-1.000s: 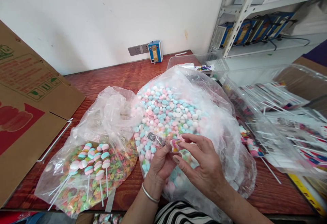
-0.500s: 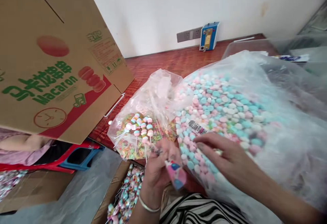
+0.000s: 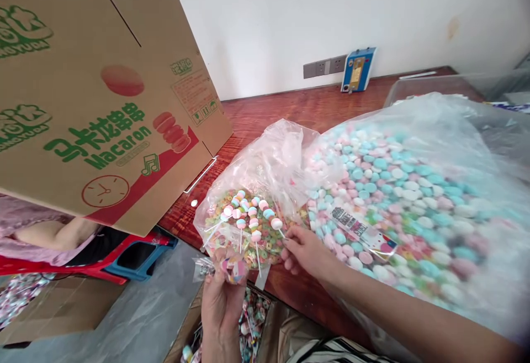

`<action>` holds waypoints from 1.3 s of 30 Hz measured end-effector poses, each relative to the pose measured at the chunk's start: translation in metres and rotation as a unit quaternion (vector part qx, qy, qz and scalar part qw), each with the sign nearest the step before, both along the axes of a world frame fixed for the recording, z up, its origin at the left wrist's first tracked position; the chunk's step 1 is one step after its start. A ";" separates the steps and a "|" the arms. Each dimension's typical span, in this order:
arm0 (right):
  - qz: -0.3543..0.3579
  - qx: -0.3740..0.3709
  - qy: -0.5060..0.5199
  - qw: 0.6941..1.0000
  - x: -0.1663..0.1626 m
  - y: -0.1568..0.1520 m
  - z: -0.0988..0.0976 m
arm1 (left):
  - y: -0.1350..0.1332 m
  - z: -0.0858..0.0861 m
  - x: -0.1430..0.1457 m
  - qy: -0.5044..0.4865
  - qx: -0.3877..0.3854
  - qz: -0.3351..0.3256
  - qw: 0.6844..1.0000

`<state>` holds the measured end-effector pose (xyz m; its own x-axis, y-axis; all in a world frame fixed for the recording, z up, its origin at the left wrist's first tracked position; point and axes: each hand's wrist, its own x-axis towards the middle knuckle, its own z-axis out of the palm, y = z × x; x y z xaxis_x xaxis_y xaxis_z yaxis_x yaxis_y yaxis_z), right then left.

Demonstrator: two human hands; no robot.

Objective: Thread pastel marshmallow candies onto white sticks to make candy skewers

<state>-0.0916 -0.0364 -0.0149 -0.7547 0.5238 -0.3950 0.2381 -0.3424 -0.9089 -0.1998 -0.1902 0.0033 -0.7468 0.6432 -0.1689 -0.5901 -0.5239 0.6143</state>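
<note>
My left hand (image 3: 223, 299) is closed on a small clear printed wrapper (image 3: 234, 269), whose text end sticks out to the left of the fingers. My right hand (image 3: 310, 252) pinches the white stick of a candy skewer (image 3: 269, 214) threaded with pink, white and blue pieces. Several more candy skewers (image 3: 244, 214) lie close by, on a clear bag of ring-shaped candies (image 3: 223, 200). To the right, a large clear bag (image 3: 426, 114) holds pastel candy pieces, with another printed wrapper (image 3: 360, 230) lying flat on it.
A Macaron carton (image 3: 132, 75) stands at the left of the wooden table (image 3: 265, 109). Below the table edge, an open box (image 3: 186, 319) holds wrapped candies. A blue device (image 3: 358, 70) leans near the wall. At far left are another person's arm (image 3: 49, 234) and a red chair (image 3: 83, 269).
My right hand has moved left from the large candy bag to a skewer's stick. My left hand has shifted left and down with the wrapper. The camera view has turned slightly left.
</note>
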 end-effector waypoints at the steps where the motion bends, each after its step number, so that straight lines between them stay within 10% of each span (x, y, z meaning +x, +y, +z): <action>1: 0.001 0.007 0.007 1.000 0.016 0.007 0.007 | 0.008 0.000 0.000 0.001 -0.013 0.003 1.000; 8: -0.027 0.288 0.029 0.957 0.152 0.043 0.045 | 0.076 0.005 0.017 -0.019 -0.062 -0.053 0.996; 14: -0.093 0.326 0.039 0.940 0.223 0.039 0.035 | 0.121 0.008 0.046 0.005 -0.056 -0.164 0.985; 32: -0.156 0.555 -0.019 0.817 0.276 0.041 0.040 | 0.163 0.019 0.086 0.253 -0.081 -0.297 0.917; 39: -0.192 0.411 -0.050 0.890 0.278 0.027 0.026 | 0.177 0.021 0.107 0.195 -0.076 -0.328 0.921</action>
